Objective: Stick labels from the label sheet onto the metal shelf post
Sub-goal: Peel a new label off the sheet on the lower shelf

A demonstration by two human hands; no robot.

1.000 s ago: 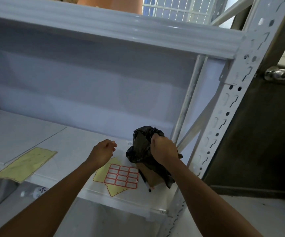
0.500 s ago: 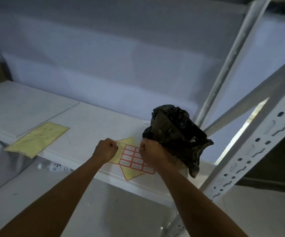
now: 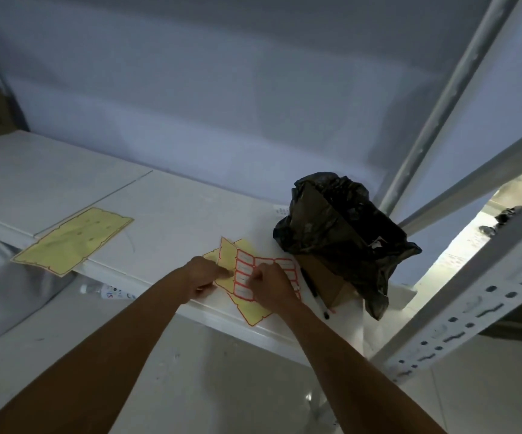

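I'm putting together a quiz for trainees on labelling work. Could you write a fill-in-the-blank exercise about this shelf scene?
1. The left hand and right hand both touch the label sheet, whose labels have ___ borders.
2. A ___ plastic bag covers the cardboard box.
3. The pen lies to the ___ of the label sheet.
4. The plain yellow sheet lies to the ___ of both hands.

Missing words: red; black; right; left.

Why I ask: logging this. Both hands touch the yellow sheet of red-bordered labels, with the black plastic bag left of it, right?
No: head view shows the black plastic bag right of the yellow label sheet; left hand and right hand touch it.
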